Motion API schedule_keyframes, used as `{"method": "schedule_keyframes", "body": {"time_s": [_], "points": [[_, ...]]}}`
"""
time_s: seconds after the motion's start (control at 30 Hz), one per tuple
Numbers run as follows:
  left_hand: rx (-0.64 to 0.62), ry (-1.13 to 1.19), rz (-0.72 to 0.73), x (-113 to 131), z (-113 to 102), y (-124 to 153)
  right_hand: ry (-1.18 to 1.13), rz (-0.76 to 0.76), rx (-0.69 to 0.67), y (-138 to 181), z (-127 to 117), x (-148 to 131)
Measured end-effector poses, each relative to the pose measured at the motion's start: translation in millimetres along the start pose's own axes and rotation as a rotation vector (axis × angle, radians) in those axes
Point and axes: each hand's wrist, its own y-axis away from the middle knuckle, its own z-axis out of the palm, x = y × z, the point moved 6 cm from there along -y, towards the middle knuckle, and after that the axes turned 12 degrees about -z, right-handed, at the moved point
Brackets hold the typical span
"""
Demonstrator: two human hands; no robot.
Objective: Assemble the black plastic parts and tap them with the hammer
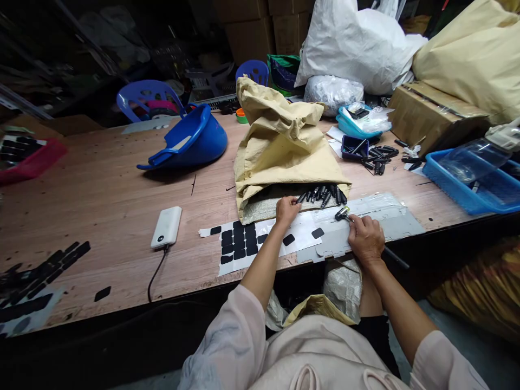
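Observation:
My right hand (366, 238) is wrapped round a small hammer (396, 258), its dark head with a yellow-green face low over the grey board (374, 216). At the mouth of a tan sack (284, 157), my left hand (287, 211) has its fingers curled in a pinch on the end of a slim black part (301, 197). Several similar black parts (323, 195) lie in a heap in that opening. Below my left forearm is a white backing sheet (276, 250) with rows of rounded black stickers (239, 241).
A white power bank (167, 227) with a black cable lies left of the sheet. Farther back stands a blue scoop-like basin (195, 141). To the right are a blue tray (459, 187), a cardboard box (439, 116) and more loose black parts (379, 157). The table's front edge runs under my forearms.

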Motion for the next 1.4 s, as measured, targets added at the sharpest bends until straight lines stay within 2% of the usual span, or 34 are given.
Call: {"method": "schedule_keyframes", "body": {"time_s": [0.17, 0.3, 0.4, 0.57, 0.63, 0.73, 0.9, 0.97, 1.03, 1.1, 1.17, 1.27, 1.4], "points": [[-0.071, 0.261, -0.003, -36.8, -16.0, 39.9, -0.02, 0.009, -0.009, -0.6, 0.6, 0.8], [-0.091, 0.289, 0.046, -50.9, -21.4, 66.2, -0.037, 0.009, -0.02, -1.0, 0.9, 1.6], [-0.047, 0.217, 0.113, -54.1, -21.6, 80.5, -0.028, 0.009, -0.025, -1.5, 0.9, 1.9], [0.134, -0.066, 0.213, -55.5, -14.3, 101.6, -0.028, 0.01, -0.026, -1.9, 0.9, 1.3], [0.144, -0.111, 0.218, -55.4, -10.4, 106.9, -0.041, 0.02, -0.029, -1.7, 1.3, 1.4], [0.089, -0.079, 0.2, -53.3, -9.3, 106.9, -0.051, 0.03, -0.028, -1.2, 2.0, 1.6], [0.04, -0.036, 0.168, -43.6, -20.0, 92.2, -0.042, 0.032, -0.031, -0.9, 3.0, 1.2], [0.006, -0.079, 0.266, -31.6, -19.8, 90.1, -0.034, 0.029, -0.029, -0.9, 3.0, 0.8], [-0.041, -0.17, 0.446, -14.8, -13.8, 93.4, -0.028, 0.025, -0.025, -1.0, 2.5, 0.3], [-0.136, -0.274, 0.623, -0.2, -1.5, 99.4, -0.028, 0.025, -0.025, -1.1, 2.0, 0.2], [-0.235, -0.342, 0.712, 7.9, 10.3, 102.4, -0.039, 0.027, -0.033, -1.3, 1.8, 0.4], [-0.23, -0.373, 0.684, 9.3, 13.5, 95.7, -0.06, 0.031, -0.048, -1.5, 1.8, 0.5], [-0.171, -0.356, 0.55, -6.3, 2.0, 83.6, -0.045, 0.03, -0.05, -1.7, 1.8, 0.6]]}}
